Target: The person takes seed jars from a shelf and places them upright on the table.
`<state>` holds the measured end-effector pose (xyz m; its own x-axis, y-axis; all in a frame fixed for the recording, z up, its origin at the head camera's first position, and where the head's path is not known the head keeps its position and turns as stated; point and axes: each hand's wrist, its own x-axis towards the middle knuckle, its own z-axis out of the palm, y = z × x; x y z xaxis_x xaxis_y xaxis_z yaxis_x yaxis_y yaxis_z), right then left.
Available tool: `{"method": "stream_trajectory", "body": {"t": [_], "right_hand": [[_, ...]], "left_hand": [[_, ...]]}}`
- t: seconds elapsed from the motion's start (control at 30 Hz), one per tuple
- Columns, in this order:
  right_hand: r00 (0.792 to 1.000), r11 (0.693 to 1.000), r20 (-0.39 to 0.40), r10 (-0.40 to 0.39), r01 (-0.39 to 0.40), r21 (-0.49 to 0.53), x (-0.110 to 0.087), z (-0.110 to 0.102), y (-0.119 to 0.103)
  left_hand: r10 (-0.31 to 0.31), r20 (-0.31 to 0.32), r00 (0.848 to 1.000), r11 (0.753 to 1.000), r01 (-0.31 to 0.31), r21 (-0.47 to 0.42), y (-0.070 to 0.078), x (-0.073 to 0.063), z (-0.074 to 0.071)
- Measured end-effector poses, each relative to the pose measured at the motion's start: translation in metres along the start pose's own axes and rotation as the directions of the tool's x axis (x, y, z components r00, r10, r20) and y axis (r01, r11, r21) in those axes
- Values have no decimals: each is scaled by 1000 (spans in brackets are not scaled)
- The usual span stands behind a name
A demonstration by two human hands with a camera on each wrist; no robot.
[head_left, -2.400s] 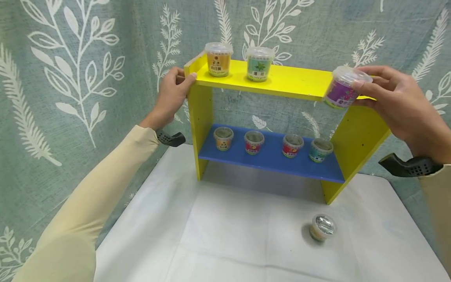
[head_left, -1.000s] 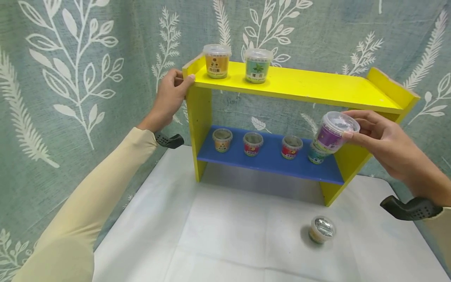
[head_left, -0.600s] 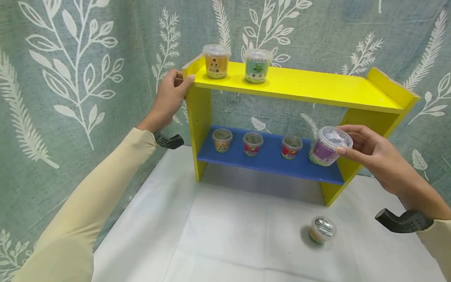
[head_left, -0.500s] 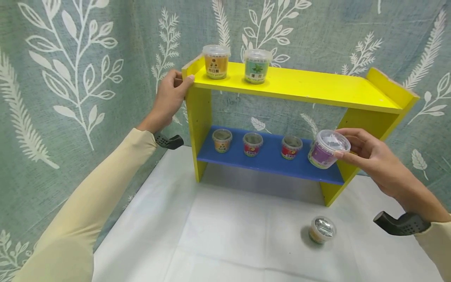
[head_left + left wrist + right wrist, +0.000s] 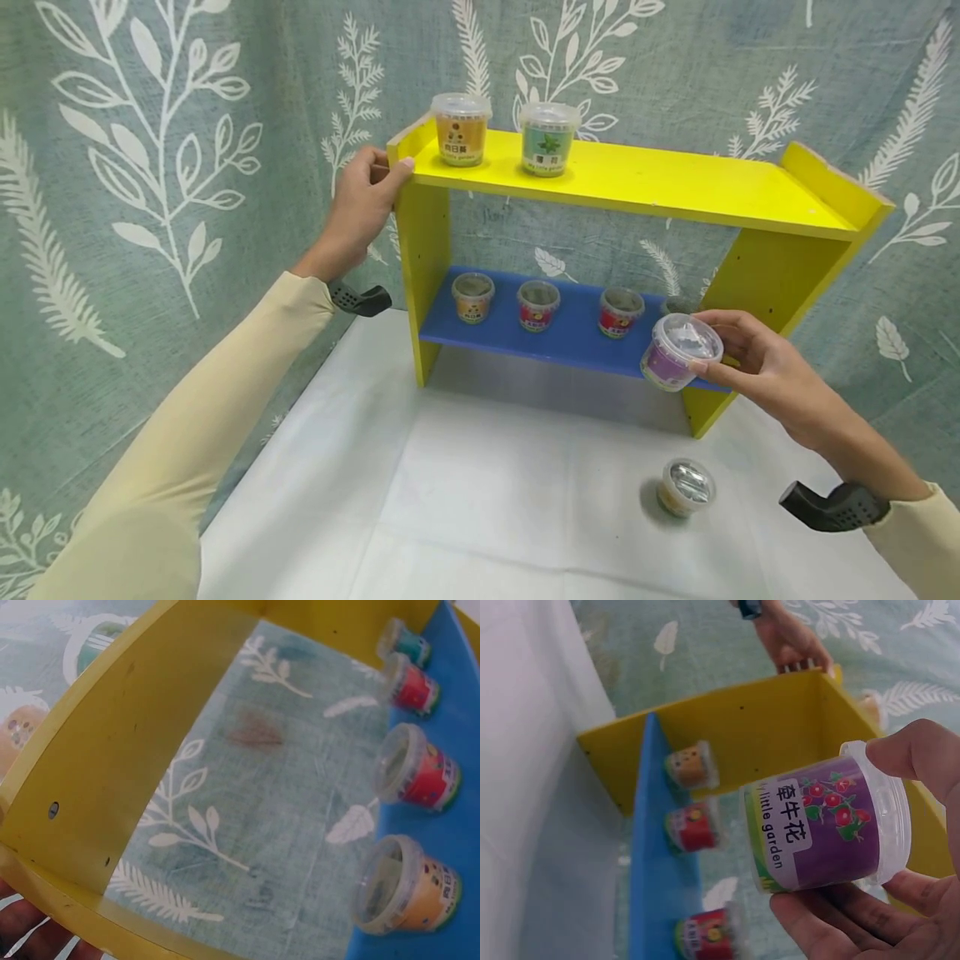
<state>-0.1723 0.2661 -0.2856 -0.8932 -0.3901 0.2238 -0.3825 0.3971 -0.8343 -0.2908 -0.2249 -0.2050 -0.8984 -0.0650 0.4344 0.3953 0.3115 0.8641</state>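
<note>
Left hand (image 5: 365, 200) grips shelf (image 5: 675, 183); right (image 5: 765, 379), lower, holds cup (image 5: 677, 353).

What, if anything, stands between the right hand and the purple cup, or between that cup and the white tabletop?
Nothing: the right hand grips the purple cup. Nothing visible blocks the way to the white tabletop in front of the blue shelf; another lidded cup sits there, nearer the camera.
</note>
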Motion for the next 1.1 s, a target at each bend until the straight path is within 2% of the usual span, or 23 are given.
{"method": "stream_trajectory", "body": {"t": [0.43, 0.73, 1.1], "right_hand": [[998, 998, 31, 62, -62, -15, -11, 19, 19], [994, 995, 87, 64, -70, 69, -18, 35, 38], [986, 987, 112, 119, -130, 97, -24, 53, 57]], "left_hand": [[5, -10, 1000, 1000, -5, 13, -1, 0, 2], [1, -14, 1000, 1000, 0, 17, -1, 0, 2], [3, -12, 1000, 1000, -3, 6, 0, -1, 1]]}}
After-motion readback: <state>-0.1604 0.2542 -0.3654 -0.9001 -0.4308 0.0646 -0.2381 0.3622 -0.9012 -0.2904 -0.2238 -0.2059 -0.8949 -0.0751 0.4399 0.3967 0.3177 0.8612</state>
